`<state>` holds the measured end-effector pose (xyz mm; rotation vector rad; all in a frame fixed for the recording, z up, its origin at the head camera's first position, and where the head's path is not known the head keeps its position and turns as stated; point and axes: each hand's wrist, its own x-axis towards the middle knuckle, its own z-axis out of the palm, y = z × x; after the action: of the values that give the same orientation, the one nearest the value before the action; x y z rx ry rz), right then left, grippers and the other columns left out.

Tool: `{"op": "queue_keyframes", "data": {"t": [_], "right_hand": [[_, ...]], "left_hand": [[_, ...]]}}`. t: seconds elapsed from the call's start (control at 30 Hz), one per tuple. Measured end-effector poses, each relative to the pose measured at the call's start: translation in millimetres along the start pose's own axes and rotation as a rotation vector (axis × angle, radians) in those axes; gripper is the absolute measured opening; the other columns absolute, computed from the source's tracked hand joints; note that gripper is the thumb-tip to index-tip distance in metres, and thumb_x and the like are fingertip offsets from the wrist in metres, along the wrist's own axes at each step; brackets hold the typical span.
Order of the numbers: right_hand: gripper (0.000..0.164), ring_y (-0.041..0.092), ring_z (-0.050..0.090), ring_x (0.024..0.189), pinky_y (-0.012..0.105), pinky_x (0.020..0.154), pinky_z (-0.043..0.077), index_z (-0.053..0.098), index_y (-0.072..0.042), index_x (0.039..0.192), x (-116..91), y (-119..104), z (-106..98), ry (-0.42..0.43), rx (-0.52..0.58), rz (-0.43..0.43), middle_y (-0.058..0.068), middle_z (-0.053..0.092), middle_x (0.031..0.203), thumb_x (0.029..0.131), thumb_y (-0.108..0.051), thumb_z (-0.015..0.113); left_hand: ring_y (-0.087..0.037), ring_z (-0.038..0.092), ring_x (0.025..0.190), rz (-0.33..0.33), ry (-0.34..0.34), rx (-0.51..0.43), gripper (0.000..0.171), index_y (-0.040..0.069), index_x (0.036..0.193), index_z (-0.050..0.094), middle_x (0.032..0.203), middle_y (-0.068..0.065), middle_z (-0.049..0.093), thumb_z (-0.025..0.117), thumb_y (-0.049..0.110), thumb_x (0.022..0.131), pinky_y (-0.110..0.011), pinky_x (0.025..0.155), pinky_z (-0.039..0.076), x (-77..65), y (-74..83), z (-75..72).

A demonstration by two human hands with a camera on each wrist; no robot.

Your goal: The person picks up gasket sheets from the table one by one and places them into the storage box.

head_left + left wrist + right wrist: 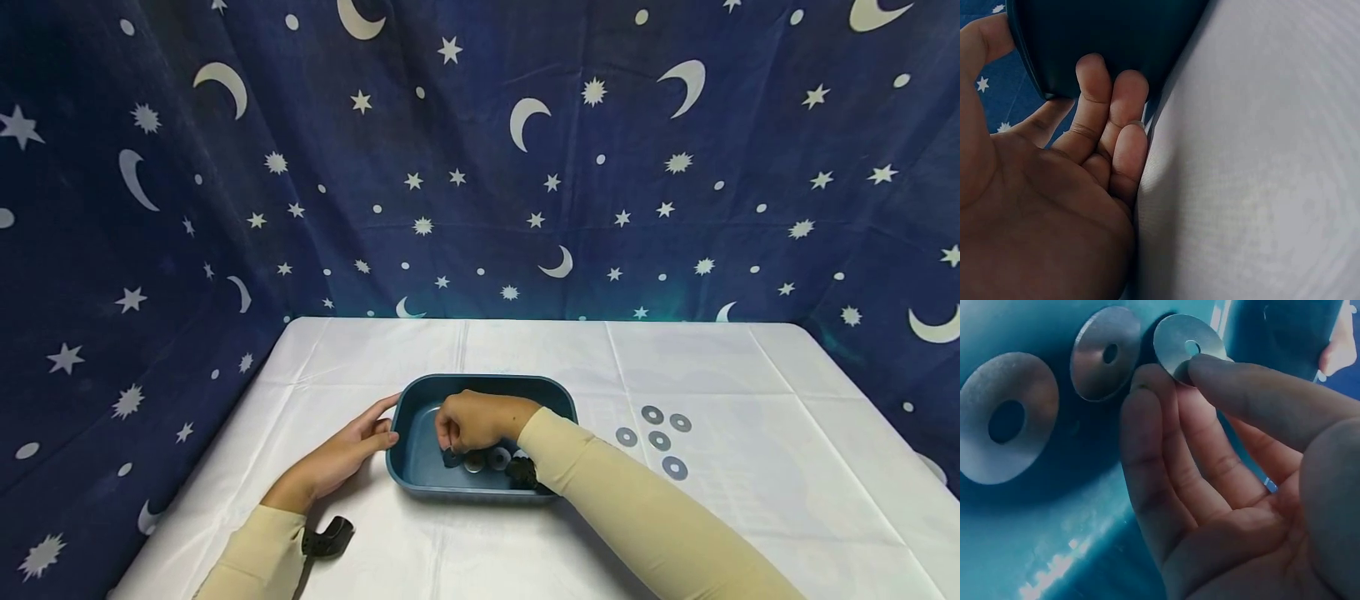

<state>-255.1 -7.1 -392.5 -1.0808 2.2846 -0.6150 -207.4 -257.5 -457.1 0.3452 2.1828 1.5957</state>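
My left hand (336,461) holds the left end of a dark teal plastic bin (420,487), thumb at the rim and fingers against the outside wall. In the left wrist view several fingertips (1092,75) touch that wall near the tabletop. My right hand (480,421) reaches down inside the bin. There, thumb and fingers pinch a flat metal washer (1172,350) by its edge. Two more washers, a near one (1041,394) and a middle one (1094,369), lie on the bin floor beside the fingers. The right forearm hides part of the bin's right side.
On the white-covered table (360,550), right of the bin, several grey washers (660,441) lie flat in a loose group. A dark blue curtain (480,167) with moons and stars hangs behind and at the sides. Black straps (328,540) sit at the wrists.
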Motion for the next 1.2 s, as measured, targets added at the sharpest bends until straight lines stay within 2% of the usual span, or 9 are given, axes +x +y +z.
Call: {"op": "queue_keyframes", "data": {"t": [0.3,0.67,0.93,1.1,1.2], "right_hand": [[0.015,0.002,0.056,0.068,0.018,0.063,0.046,0.073,-0.007,0.088,-2.7,3.1,1.7,0.023,-0.043,0.008,0.002,0.071,0.083,0.085,0.007,0.069],[0.013,0.006,0.062,0.078,0.022,0.071,0.051,0.074,-0.008,0.101,-20.0,-1.5,-16.7,0.066,-0.076,-0.006,0.000,0.071,0.093,0.092,-0.002,0.066],[0.010,0.008,0.058,0.078,0.024,0.072,0.050,0.073,-0.012,0.102,-51.6,-5.2,-29.9,0.168,-0.104,-0.026,-0.005,0.069,0.090,0.095,-0.011,0.065],[0.010,0.007,0.056,0.073,0.024,0.071,0.049,0.072,-0.015,0.101,-76.3,0.8,-32.3,0.255,-0.124,-0.024,-0.007,0.068,0.088,0.097,-0.014,0.063],[0.010,0.006,0.056,0.073,0.023,0.071,0.049,0.071,-0.015,0.103,-92.1,7.0,-31.3,0.313,-0.125,-0.023,-0.009,0.067,0.088,0.097,-0.015,0.063]], "left_hand": [[-0.019,0.046,0.118,0.024,-0.010,-0.003,0.067,0.019,0.160,0.018,0.118,-0.010,0.051,0.053,0.026,0.104,-0.049,0.113,0.023,1.0,3.5,3.3],[-0.020,0.047,0.121,0.027,-0.009,-0.018,0.067,0.020,0.160,0.020,0.126,-0.016,0.056,0.055,0.026,0.103,-0.056,0.117,0.017,2.7,4.8,3.0],[-0.025,0.037,0.131,-0.033,0.040,-0.014,0.066,0.024,0.159,0.023,0.129,-0.012,0.053,0.057,0.027,0.102,-0.062,0.119,0.012,0.8,4.5,4.5],[-0.022,0.045,0.119,-0.022,0.040,-0.002,0.065,0.023,0.159,0.024,0.111,-0.007,0.053,0.056,0.026,0.102,-0.054,0.115,0.021,0.7,3.3,3.9],[-0.023,0.047,0.116,-0.010,0.034,-0.001,0.065,0.022,0.159,0.023,0.107,-0.006,0.051,0.056,0.026,0.102,-0.050,0.112,0.023,0.8,3.3,2.8]]}}
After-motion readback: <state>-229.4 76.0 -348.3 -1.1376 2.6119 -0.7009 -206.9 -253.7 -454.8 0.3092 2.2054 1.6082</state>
